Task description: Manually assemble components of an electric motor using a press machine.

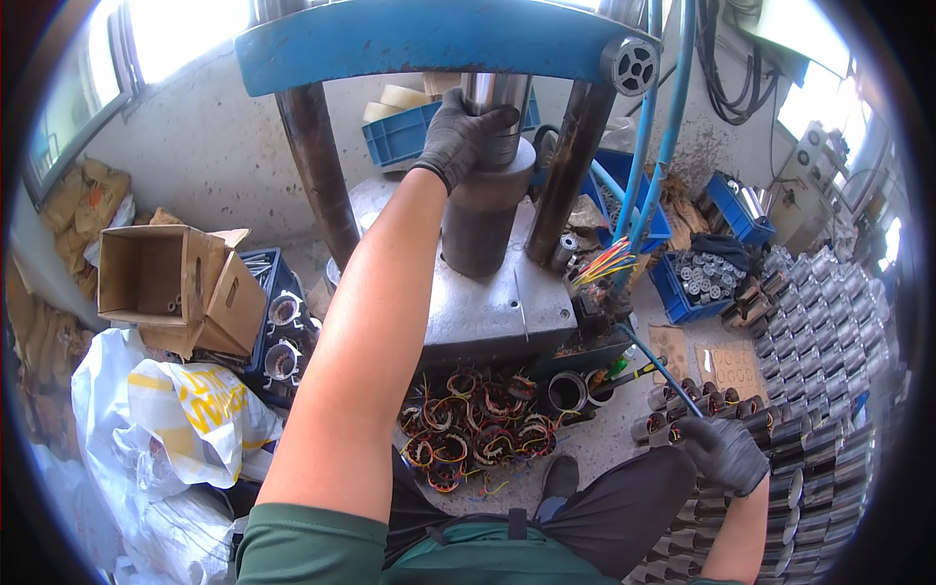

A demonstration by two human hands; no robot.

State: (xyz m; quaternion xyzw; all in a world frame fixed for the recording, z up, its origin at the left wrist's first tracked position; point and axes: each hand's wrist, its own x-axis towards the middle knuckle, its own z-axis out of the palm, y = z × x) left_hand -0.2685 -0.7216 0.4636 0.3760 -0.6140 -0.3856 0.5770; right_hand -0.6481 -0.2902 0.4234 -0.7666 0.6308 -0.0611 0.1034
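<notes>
My left hand [456, 138], in a dark grey glove, is closed around a shiny metal cylinder [499, 96] under the blue crossbeam of a press [429, 44]. Directly beneath it, a thick dark cylinder [480, 229] stands upright on the metal press bed [541, 304]. The far side of my left grip is hidden. At the lower right my gloved right hand [726, 453] is closed at the end of a thin blue lever [663, 369], which slants up to the press's side. Wound copper stator coils [478, 419] with coloured leads lie below the bed.
Rows of metal cylinders [829, 341] cover the right side. Blue crates [687, 288] of metal parts stand at the right rear. Coloured wires [606, 263] hang beside blue hoses [666, 146]. At left are an opened cardboard box [151, 273] and a white plastic bag [127, 419].
</notes>
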